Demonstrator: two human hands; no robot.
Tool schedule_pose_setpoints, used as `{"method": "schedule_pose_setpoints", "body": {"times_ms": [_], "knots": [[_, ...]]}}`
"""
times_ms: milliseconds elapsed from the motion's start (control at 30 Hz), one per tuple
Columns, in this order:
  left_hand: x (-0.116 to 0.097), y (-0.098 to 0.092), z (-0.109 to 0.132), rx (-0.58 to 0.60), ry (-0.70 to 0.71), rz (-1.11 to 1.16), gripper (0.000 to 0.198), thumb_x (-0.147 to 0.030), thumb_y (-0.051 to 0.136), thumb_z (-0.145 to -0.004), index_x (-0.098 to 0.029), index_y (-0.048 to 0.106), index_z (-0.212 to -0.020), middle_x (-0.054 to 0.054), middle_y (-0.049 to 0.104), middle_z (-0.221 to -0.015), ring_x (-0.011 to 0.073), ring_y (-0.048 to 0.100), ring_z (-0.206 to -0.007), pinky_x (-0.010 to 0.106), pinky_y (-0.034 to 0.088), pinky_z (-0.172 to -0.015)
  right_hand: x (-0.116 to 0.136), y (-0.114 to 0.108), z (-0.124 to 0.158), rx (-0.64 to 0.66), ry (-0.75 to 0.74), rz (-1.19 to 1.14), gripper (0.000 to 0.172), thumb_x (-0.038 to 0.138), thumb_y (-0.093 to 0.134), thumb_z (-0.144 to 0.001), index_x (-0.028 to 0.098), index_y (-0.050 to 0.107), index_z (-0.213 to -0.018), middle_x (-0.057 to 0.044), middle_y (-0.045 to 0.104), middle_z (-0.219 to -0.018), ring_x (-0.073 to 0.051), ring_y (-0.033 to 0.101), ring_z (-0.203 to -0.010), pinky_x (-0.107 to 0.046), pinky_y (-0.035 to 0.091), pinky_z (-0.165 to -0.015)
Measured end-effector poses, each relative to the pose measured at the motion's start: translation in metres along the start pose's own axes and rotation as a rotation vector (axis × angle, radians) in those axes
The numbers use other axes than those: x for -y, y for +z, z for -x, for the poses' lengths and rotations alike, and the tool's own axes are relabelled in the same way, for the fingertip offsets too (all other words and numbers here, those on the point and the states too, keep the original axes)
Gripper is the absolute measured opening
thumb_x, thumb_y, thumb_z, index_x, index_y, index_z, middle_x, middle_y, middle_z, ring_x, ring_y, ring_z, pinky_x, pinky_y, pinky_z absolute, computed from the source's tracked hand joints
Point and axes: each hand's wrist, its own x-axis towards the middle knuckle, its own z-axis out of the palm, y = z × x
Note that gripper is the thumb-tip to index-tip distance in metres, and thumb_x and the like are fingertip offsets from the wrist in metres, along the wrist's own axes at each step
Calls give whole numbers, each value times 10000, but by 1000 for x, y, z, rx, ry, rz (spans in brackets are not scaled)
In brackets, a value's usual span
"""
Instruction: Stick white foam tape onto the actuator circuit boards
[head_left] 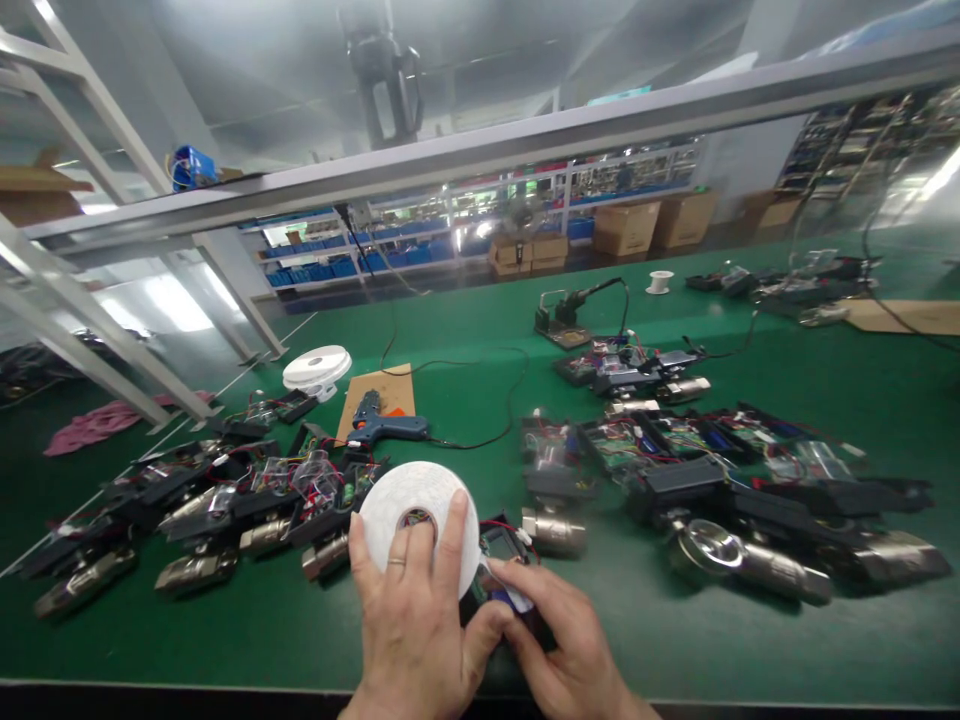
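Observation:
My left hand [420, 615] holds a large white roll of tape [379, 520], with fingers over its face and at the core hole. Close against it, my right hand [562, 630] curls round a dark electronic unit [504, 543] with a small screen and red wires. My right index fingertip touches a short white strip at the roll's edge. Both thumbs meet below the roll, and much of the unit is hidden by the hands and roll. A metal valve body [553, 530] lies just beyond my right hand.
Several opened units with valves [199, 570] lie at left, more [780, 570] at right. A blue glue gun [390, 425] rests on cardboard [397, 383], its cord trailing right. Behind are white reels [316, 365], a soldering iron stand [562, 325] and a small spool [660, 282].

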Motion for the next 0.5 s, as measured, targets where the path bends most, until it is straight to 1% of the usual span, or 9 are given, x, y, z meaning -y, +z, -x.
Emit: {"method": "schedule_pose_setpoints", "body": {"times_ms": [67,200,333,400,500], "knots": [[-2,1,-3,3,-13,-4,853,-692,325,-970,-75,332,-1560,166,648,-1119,328,599,-1043,702,23,-1190,-2,1,2,-3,-22,-26,446,143,555,-971,234,528,-1407,-79,765,-1060,-222,741,-889,-316,622,-777],[-3,3,-8,47,-4,-1,905,-717,431,-930,-83,319,-1565,159,660,-1141,334,599,-1073,676,-10,-1200,-4,3,1,7,-53,-75,529,66,521,-929,225,515,-1434,-89,758,-1041,-225,726,-860,-340,616,-745],[-1,5,-9,109,-17,77,803,-604,451,-976,-106,273,-1580,144,668,-1179,308,598,-1120,601,-3,-1216,-5,2,-1,77,-19,-154,519,86,530,-941,215,528,-1444,-89,750,-996,-228,692,-827,-350,592,-716],[2,5,-7,146,-12,124,764,-557,443,-995,-112,246,-1585,141,667,-1219,298,594,-1150,564,-1,-1215,-6,0,-1,120,10,-211,503,115,527,-959,230,530,-1449,-85,748,-1002,-236,676,-850,-363,577,-740],[7,4,-7,184,9,173,759,-548,424,-1010,-114,204,-1592,143,642,-1315,290,567,-1234,513,10,-1209,-6,-6,-2,199,87,-294,516,149,558,-971,258,518,-1474,-82,745,-1070,-239,663,-936,-372,561,-822]]}}
